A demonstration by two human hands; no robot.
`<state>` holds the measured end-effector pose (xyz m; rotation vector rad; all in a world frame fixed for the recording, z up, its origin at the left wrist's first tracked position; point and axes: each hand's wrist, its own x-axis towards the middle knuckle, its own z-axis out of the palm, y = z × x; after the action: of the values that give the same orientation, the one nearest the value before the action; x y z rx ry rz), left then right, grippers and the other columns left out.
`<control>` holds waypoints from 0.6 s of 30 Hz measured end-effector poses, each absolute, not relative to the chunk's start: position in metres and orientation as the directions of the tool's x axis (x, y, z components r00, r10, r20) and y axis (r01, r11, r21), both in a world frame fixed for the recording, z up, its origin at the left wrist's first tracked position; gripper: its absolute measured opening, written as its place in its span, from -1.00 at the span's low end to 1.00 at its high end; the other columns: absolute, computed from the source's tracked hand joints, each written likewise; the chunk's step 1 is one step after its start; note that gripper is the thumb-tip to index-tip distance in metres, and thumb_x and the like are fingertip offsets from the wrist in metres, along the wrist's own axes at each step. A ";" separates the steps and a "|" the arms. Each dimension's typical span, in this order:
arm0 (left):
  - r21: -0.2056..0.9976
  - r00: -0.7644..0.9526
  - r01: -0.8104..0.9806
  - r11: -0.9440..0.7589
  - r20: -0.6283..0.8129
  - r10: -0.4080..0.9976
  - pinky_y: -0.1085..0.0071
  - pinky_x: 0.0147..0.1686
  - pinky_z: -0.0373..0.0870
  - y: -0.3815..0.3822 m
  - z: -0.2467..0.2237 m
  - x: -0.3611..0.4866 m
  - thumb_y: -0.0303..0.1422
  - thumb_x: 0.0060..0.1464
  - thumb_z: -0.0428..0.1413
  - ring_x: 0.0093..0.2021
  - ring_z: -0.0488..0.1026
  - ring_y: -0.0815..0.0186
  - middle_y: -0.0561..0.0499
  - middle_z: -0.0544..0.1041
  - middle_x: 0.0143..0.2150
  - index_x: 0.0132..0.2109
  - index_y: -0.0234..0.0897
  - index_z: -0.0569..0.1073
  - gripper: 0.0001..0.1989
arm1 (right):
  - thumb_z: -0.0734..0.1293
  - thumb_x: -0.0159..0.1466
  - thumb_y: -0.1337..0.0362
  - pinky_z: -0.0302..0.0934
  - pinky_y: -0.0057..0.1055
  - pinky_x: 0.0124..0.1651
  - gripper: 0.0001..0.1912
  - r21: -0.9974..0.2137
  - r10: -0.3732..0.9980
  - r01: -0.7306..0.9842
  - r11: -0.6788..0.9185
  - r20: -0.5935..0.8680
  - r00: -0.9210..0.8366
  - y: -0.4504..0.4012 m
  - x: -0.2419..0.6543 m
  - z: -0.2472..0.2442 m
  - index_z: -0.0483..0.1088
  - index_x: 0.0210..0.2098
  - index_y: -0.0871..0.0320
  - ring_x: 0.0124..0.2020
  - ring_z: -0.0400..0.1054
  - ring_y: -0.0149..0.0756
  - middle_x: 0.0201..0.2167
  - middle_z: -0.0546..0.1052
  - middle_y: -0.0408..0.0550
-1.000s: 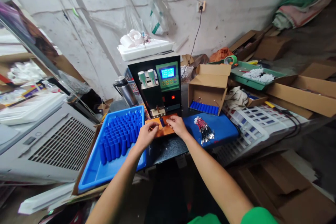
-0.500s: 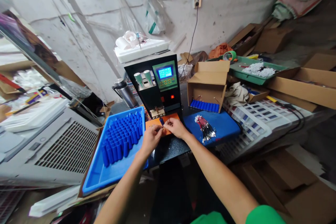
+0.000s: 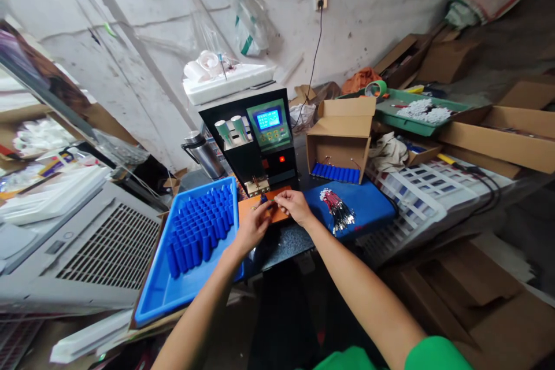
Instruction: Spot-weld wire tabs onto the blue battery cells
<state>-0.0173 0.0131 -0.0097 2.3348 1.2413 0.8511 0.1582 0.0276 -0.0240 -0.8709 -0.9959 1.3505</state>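
Observation:
My left hand (image 3: 252, 225) is closed on a blue cylindrical battery cell (image 3: 263, 199), of which only the top end shows above the fingers. Just beside it, my right hand (image 3: 295, 207) is pinched, its fingertips near the cell; whatever sits between them is too small to make out. Both hands are over an orange board (image 3: 248, 207) in front of a black spot welder (image 3: 273, 176) with a lit screen (image 3: 269, 119). The welder's electrode tips (image 3: 259, 182) stand just behind the cell.
To the left, a blue tray (image 3: 147, 295) holds many upright blue cells (image 3: 202, 222). On a blue mat (image 3: 368, 202) at right lies a bundle of red and black leads (image 3: 336, 208). Behind it, an open cardboard box (image 3: 342, 124) contains a row of blue cells (image 3: 336, 173). A steel flask (image 3: 203, 153) stands behind the tray.
My hands have drawn slightly apart, and the left now wraps the cell lower and further left. The right stays pinched. The whole view has shifted a little.

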 end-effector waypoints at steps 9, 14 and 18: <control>0.604 0.425 0.609 -0.514 0.299 0.855 0.30 -0.18 0.43 0.007 -0.009 -0.015 -0.38 0.12 0.05 -0.25 0.45 0.26 -0.06 0.49 -0.22 0.17 -0.29 0.38 -0.55 | 0.45 0.01 0.02 -0.06 -0.56 -0.63 -0.64 -0.905 1.000 -0.424 0.027 0.023 0.015 0.029 0.160 -0.023 0.36 -0.48 0.18 -0.66 0.12 -0.54 -0.65 0.35 -0.25; 0.725 0.314 0.556 -0.407 0.271 0.910 0.25 0.01 0.39 0.018 -0.003 -0.019 -0.24 0.20 0.02 -0.04 0.49 0.18 -0.11 0.56 -0.05 0.05 -0.30 0.43 -0.65 | 0.43 0.03 -0.03 -0.06 -0.56 -0.63 -0.62 -0.916 0.997 -0.394 0.073 0.058 0.049 0.035 0.155 -0.031 0.36 -0.46 0.18 -0.65 0.12 -0.52 -0.64 0.34 -0.24; 0.743 0.280 0.562 -0.365 0.244 0.928 0.28 -0.12 0.42 0.036 0.000 -0.017 -0.15 0.16 0.05 -0.20 0.51 0.19 -0.06 0.57 -0.25 -0.15 -0.31 0.47 -0.69 | 0.39 0.06 -0.02 -0.06 -0.56 -0.64 -0.64 -0.936 0.994 -0.337 0.102 0.088 0.058 0.039 0.152 -0.036 0.35 -0.46 0.17 -0.66 0.12 -0.51 -0.65 0.32 -0.24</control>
<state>-0.0171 0.0363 -0.0002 2.0295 1.3329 0.9145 0.1521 0.0393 -0.0356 -0.9034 -0.9670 1.2533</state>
